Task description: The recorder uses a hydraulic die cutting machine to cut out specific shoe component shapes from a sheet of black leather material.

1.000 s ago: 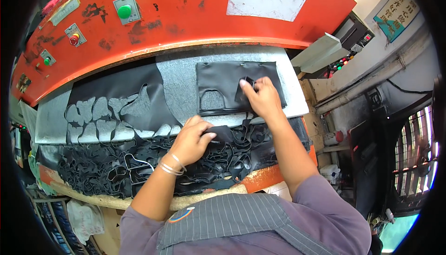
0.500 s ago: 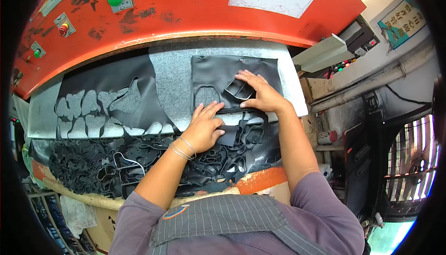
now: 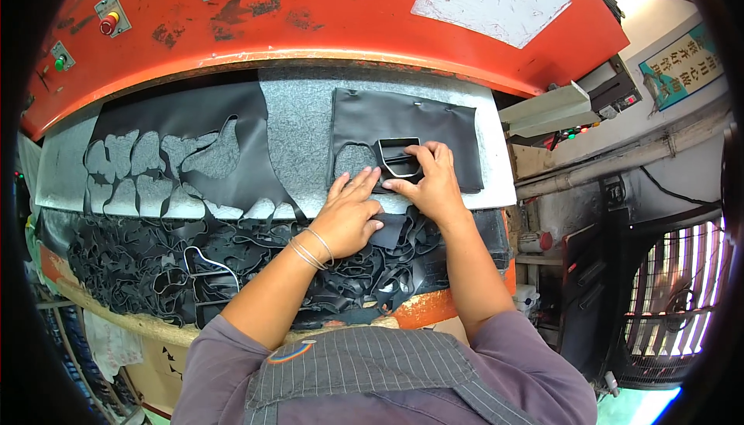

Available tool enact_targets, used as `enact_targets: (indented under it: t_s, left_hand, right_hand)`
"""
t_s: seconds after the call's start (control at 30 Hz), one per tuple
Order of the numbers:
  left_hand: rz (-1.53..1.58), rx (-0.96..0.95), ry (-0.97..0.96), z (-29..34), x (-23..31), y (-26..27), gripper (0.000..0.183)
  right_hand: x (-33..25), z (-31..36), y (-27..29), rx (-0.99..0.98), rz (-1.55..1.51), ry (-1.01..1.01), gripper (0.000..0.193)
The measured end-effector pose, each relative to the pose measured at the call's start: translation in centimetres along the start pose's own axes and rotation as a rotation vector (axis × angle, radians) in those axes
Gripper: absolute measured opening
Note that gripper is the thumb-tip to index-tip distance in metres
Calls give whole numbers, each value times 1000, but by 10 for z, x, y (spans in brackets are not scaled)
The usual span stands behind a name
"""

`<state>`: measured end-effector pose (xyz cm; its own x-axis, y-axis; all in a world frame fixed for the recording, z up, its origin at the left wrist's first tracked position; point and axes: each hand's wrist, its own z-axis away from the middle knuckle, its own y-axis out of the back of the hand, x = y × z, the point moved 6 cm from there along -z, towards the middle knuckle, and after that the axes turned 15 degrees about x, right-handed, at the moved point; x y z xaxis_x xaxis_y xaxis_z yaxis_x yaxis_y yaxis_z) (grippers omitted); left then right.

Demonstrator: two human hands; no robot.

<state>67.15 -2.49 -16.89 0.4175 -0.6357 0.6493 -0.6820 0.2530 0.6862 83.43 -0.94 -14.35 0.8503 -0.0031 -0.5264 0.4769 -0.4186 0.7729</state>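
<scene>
One hollow, pale-rimmed black cutter [image 3: 394, 159] stands on smooth black sheets [image 3: 446, 127].

I have the right hand [image 3: 435, 185] curled around the near-right corner of the metal frame [image 3: 397, 159]. The left hand [image 3: 349, 214] lies palm down, fingers [image 3: 359, 183] extended just beside its near-left corner; both forearms [image 3: 478, 278] angle toward it.

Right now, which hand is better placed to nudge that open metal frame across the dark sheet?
Probably the right hand: its thumb and fingers are at the frame. The left hand lies beside it, fingertips on the dark sheet.
</scene>
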Motion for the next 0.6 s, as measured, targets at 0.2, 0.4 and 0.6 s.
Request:
enact_targets:
  t_s: [0.2,0.4,0.6]
  left_hand:
    - [10,-11,17,1,-2,-1,20]
    - [25,-15,7,2,-2,-1,20]
    - [-1,-43,-7,-1,-3,-2,22]
  right_hand:
    - [20,4,-7,92,-114,171,61]
    - [16,6,-5,99,-86,194,60]
    - [16,6,-7,92,-52,183,63]
